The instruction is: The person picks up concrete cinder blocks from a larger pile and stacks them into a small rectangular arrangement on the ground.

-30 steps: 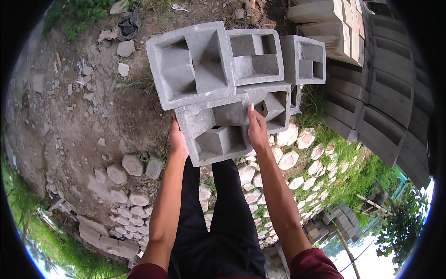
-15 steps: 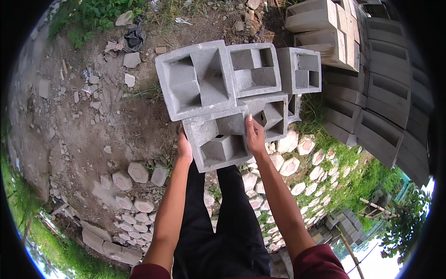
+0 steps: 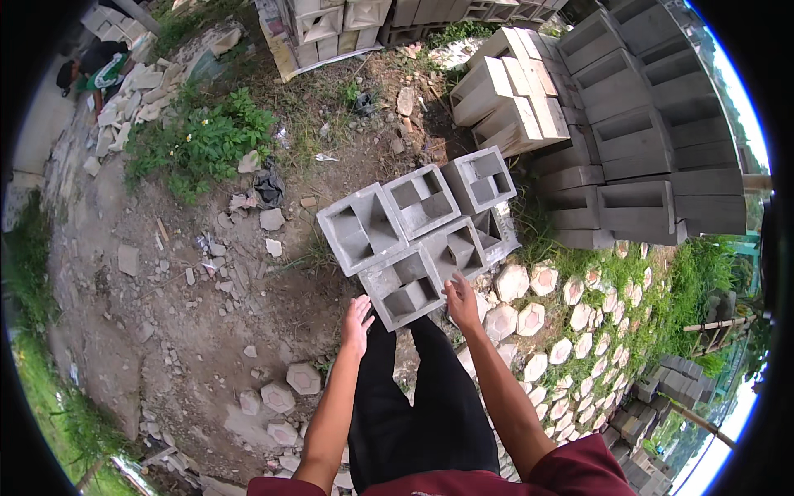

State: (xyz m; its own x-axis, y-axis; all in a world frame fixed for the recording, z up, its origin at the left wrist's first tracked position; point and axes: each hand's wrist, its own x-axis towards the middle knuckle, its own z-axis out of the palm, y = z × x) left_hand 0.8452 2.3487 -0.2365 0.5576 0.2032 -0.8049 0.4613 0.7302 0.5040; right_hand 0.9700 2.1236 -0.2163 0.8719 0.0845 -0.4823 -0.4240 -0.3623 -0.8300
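Hands beside rough grey hollow block (square cavities)

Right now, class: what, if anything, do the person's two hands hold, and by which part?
The nearest hollow concrete block: the left hand is at its near left corner, the right hand at its near right edge. Whether they grip it or only touch it cannot be told.
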